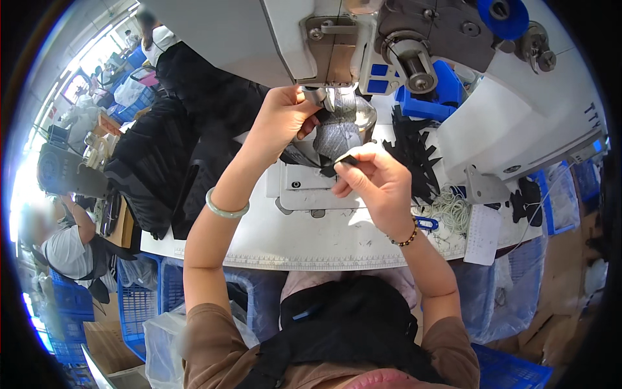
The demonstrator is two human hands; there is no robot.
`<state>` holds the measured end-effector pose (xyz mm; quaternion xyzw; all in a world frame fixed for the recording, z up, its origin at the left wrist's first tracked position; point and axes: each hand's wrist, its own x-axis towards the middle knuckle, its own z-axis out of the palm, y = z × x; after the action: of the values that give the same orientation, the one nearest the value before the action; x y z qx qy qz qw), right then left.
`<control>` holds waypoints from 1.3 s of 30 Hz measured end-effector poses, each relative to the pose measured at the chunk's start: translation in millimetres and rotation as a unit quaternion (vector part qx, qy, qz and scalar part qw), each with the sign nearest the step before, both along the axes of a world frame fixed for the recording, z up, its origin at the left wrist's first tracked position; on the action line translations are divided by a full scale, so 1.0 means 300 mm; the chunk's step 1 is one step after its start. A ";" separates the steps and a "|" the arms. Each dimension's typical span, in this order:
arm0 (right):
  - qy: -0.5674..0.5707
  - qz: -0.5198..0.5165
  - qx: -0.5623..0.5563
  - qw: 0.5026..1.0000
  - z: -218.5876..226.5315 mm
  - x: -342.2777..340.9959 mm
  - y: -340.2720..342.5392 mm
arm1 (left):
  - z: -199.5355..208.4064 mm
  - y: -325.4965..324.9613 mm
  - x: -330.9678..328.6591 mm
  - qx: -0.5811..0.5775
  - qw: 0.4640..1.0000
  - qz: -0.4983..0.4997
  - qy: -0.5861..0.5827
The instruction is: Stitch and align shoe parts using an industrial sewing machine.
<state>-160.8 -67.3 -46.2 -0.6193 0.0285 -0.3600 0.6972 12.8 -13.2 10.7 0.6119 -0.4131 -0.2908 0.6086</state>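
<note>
The white sewing machine (227, 29) spreads over the table in front of me, its metal needle area (324, 97) at the top middle. Beside that part, my left hand (283, 120) is closed with its fingers curled; what they grip is hidden. A piece of dark grey, shiny-looking material (340, 126) lies under the needle area. Just below it, my right hand (379, 185) pinches a small black strip (346, 160) between thumb and fingers, near the grey material's lower edge.
Cut black strips (414, 155) lie right of the machine bed, near a blue bin (431, 94), a heap of pale cord (450, 211) and blue thread snips (426, 223). Black fabric pieces (155, 149) pile up at left. A ruler tape (311, 264) follows the table's front edge. Another person (68, 249) sits far left.
</note>
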 end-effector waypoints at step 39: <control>0.007 0.017 0.051 0.999 -0.054 0.010 -0.015 | 0.005 0.275 -0.148 -0.287 0.848 0.054 -0.441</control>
<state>-157.9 -71.9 -62.4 -0.5858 0.0411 -0.3414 0.7339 -31.6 69.3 12.3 0.4949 -0.6697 0.1748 0.5254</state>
